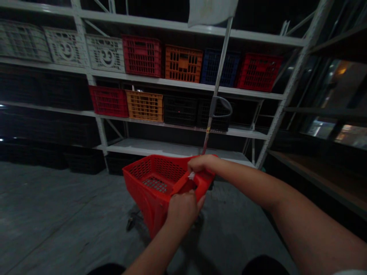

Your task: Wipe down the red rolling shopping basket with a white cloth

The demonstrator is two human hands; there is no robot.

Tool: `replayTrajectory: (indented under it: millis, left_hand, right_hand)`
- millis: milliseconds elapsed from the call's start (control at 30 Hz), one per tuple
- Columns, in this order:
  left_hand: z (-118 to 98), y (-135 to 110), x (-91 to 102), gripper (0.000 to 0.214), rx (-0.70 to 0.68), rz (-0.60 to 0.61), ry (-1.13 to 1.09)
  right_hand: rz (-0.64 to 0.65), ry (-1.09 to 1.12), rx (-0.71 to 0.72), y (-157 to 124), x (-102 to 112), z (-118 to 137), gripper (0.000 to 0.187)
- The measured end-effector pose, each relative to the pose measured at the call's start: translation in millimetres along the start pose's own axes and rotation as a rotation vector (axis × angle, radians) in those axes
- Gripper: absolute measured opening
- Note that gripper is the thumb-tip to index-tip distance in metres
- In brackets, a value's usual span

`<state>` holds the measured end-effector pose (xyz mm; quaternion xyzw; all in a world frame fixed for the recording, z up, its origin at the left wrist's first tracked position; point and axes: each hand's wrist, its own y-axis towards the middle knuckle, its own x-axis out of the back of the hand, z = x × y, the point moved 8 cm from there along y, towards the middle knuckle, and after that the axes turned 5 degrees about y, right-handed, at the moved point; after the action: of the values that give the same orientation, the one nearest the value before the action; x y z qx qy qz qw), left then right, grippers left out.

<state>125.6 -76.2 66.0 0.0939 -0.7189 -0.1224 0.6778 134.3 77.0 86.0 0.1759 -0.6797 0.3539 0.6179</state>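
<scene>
A red plastic shopping cart (160, 194) stands in front of me, its perforated basket with nothing visible inside. My left hand (183, 208) is closed around the near side of the cart's handle frame. On the far side, my right hand (203, 164) grips the same frame with bent fingers. A small white scrap (191, 175) shows beneath the right hand, too blurred to name. From behind the cart rises a metal pole (220, 72) with a grey loop handle (222, 107) and a whitish sheet (212, 11) at its top.
Beyond the cart is a white metal shelf rack (183, 82) holding red, orange, blue, black and white crates. An orange crate (183, 63) sits on the upper shelf. Dark shelving (321, 172) runs along the right. Grey concrete floor (57, 221) extends to the left.
</scene>
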Motion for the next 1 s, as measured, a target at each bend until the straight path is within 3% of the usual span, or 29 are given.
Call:
replayTrajectory:
  millis: [133, 233, 300, 433, 500, 567, 767, 933, 1000]
  left_hand:
    - [4.5, -1.5, -0.2, 0.044, 0.003, 0.022, 0.002]
    - [7.7, -1.5, -1.2, 0.045, 0.014, 0.03, 0.009]
    - [8.5, -1.4, 0.0, 0.045, 0.01, 0.017, 0.017]
    - [8.9, -1.9, -0.8, 0.046, 0.009, 0.043, 0.024]
    - [8.8, -2.8, -1.5, 0.048, 0.014, 0.053, 0.025]
    - [8.4, -3.9, -1.0, 0.048, 0.012, 0.042, 0.032]
    - [11.3, -4.9, -1.5, 0.05, 0.023, 0.055, 0.037]
    - [12.0, -3.5, -3.4, 0.051, 0.029, 0.051, 0.038]
    - [11.4, -3.9, -3.7, 0.051, 0.022, 0.031, 0.054]
  right_hand:
    - [0.035, 0.013, -0.018, -2.2, 0.4, -42.4, 0.025]
    - [-0.006, 0.021, -0.044, -3.8, 1.3, -57.1, 0.026]
    - [-0.022, 0.041, 0.004, -5.6, -1.2, -49.7, 0.024]
    - [-0.061, 0.189, 0.271, -15.5, -5.7, -15.2, 0.023]
    - [-0.092, 0.242, 0.329, -20.8, -4.0, -13.7, 0.023]
    - [-0.132, 0.221, 0.307, -23.3, 0.7, -27.0, 0.021]
    - [-0.337, 0.214, 0.068, -31.3, 20.4, -90.6, 0.015]
    - [-0.469, 0.27, 0.003, -45.6, 6.8, -97.2, 0.023]
    - [-0.593, 0.295, -0.028, -55.2, 0.9, -92.8, 0.022]
